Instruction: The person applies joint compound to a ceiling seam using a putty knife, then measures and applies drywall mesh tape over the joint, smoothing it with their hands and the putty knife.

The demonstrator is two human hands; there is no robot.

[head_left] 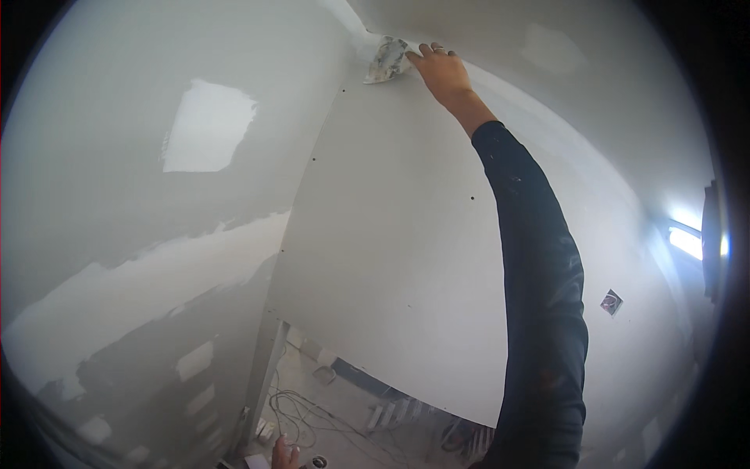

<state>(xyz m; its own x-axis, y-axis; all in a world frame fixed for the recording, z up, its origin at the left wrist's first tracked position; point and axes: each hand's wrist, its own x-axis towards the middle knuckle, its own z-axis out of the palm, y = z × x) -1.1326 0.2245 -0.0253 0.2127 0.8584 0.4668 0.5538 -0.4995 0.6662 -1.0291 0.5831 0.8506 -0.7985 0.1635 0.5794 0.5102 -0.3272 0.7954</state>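
High up, where two wall boards meet the ceiling, my right hand [442,74] grips a wide putty knife [386,61]. Its blade is smeared with pale compound and lies against the corner joint. The fingers curl round the handle side, which they mostly hide, and my dark-sleeved right arm stretches up to it. At the lower edge only a few fingers of my left hand [283,455] show, bent, and what they hold is out of sight. A pale strip of joint compound [500,86] follows the seam between wall and ceiling.
White compound patches [209,125] mark the grey left wall. The board ahead has a square cable cutout [612,302] and a few dark screw spots. Below its lower edge, cables [301,410] lie on the floor. A bright lamp [687,242] shines at the right.
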